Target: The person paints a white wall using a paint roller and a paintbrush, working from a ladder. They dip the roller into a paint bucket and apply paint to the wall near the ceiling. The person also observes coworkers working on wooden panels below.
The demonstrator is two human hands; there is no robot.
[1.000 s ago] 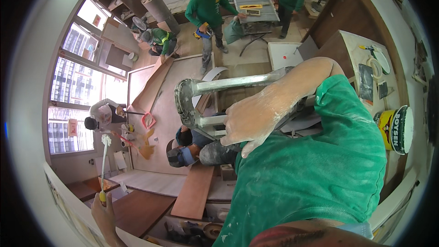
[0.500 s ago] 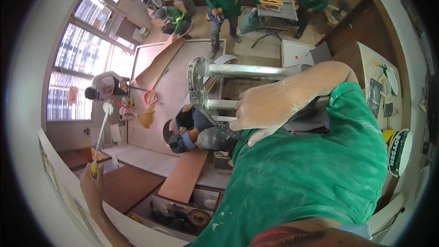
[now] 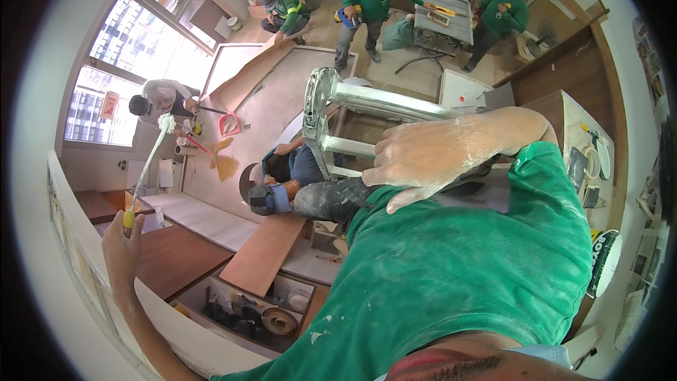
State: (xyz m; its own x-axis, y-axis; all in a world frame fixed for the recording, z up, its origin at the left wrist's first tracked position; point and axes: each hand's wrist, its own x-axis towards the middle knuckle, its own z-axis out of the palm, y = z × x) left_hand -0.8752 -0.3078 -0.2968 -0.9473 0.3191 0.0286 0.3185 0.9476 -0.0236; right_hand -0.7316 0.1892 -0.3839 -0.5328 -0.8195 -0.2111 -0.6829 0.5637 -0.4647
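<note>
My right grip [image 3: 437,152], dusted white, lies over the ladder [image 3: 384,101] — whether its fingers close underneath, I cannot tell. My left grip [image 3: 122,248] pinches the yellow handle [image 3: 129,219] of the tool [image 3: 147,167], raised at a tilt to my left, a white lump [image 3: 166,123] on its tip. Beyond — a bent person in blue [image 3: 307,164], a plank [image 3: 264,254], a broom [image 3: 226,164], a red dustpan [image 3: 229,125], then a table [image 3: 455,28].

The left hand [image 3: 121,243] is moving up and leftward in the view, carrying the slim tool [image 3: 147,171] — its white tip is now crossing in front of the pale-shirted worker [image 3: 161,97]. The far-right worker [image 3: 504,21] is bringing a hand chestward, and the bucket [image 3: 604,264] is slipping behind the green shirt [image 3: 486,254].
</note>
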